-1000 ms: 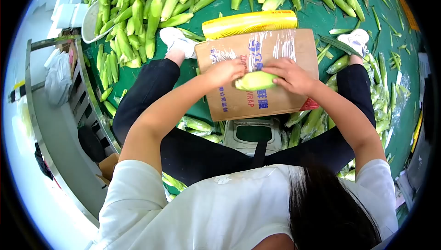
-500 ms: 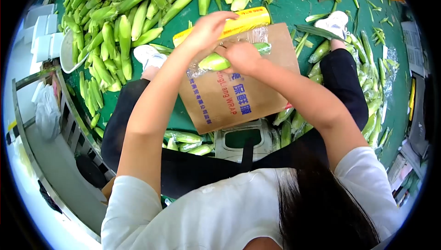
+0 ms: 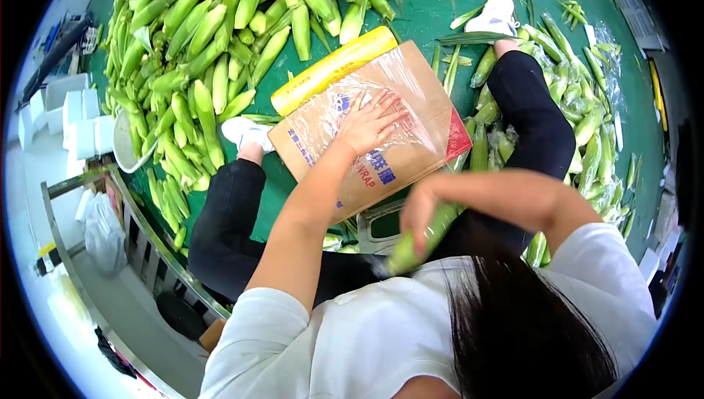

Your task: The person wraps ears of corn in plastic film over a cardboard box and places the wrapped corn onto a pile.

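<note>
My left hand (image 3: 369, 126) lies flat with fingers spread on clear plastic film (image 3: 400, 129). That film is stretched over a brown printed cardboard box (image 3: 308, 188). Along the box's far edge is a yellow roll of cling film (image 3: 330, 69). Close to my body, above my lap, my right hand (image 3: 419, 212) is closed around a green ear of corn (image 3: 429, 241). A loose bit of film seems to trail at its lower end, though motion blurs it there.
A big heap of unhusked corn (image 3: 213, 28) covers the far left of the green floor (image 3: 411, 14). Film-wrapped corn (image 3: 587, 127) lies at the right, beyond my leg. A metal rack (image 3: 132, 230) stands at the left. Under the box shows a grey stool (image 3: 378, 229).
My right hand has drawn the ear of corn off the box toward my body. My left hand has left the roll's edge and now presses flat on the film.
</note>
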Demonstrator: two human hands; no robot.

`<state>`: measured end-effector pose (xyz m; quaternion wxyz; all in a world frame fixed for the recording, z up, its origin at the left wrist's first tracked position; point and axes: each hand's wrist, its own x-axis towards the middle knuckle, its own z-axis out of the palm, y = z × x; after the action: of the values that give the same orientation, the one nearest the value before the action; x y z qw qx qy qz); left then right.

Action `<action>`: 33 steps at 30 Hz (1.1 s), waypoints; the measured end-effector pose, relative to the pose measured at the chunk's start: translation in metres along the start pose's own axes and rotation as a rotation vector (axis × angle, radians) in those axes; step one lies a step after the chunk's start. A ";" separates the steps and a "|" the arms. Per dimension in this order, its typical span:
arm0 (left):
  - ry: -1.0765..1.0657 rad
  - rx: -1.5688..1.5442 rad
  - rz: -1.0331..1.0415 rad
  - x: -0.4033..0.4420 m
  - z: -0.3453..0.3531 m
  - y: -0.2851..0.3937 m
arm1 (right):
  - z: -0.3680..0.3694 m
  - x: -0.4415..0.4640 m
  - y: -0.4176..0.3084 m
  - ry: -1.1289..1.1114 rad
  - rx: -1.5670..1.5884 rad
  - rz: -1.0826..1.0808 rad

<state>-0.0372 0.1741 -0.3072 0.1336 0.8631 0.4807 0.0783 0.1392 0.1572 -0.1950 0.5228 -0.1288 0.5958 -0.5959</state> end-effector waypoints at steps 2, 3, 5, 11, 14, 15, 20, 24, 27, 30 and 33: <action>0.041 0.016 -0.016 0.001 -0.001 0.005 | 0.048 -0.030 -0.013 0.119 0.191 -0.003; 0.054 0.032 -0.085 -0.001 0.000 0.018 | 0.071 -0.045 -0.013 0.213 0.325 0.025; 0.054 0.076 -0.177 -0.003 0.002 0.047 | 0.127 -0.071 -0.015 0.308 0.553 -0.034; -0.089 -0.454 0.399 -0.025 0.047 0.185 | 0.208 -0.108 0.006 1.058 1.640 -0.700; 0.171 -0.674 -0.089 -0.025 -0.041 0.220 | 0.217 -0.113 0.040 1.114 1.638 -0.634; 0.389 -0.404 -0.128 -0.021 -0.066 0.223 | 0.215 -0.111 0.040 1.058 1.669 -0.567; -0.102 -0.223 0.107 0.025 -0.160 0.189 | 0.182 -0.133 0.010 0.929 0.953 -0.428; -0.338 -0.442 0.017 0.064 -0.171 0.177 | 0.190 -0.171 -0.022 1.321 0.290 0.108; -0.346 -0.963 -0.138 0.094 -0.137 0.154 | 0.203 -0.206 -0.005 1.643 0.086 0.280; -0.139 -0.692 -0.460 0.097 -0.094 0.096 | 0.230 -0.246 0.074 2.366 0.348 0.653; 0.230 -0.061 -0.392 0.065 -0.031 0.070 | 0.282 -0.291 0.185 2.181 0.468 1.125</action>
<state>0.0450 0.1988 -0.2556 0.1166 0.7342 0.6486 0.1633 0.5671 0.2687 -0.1425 -0.0506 0.8001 0.5707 -0.1776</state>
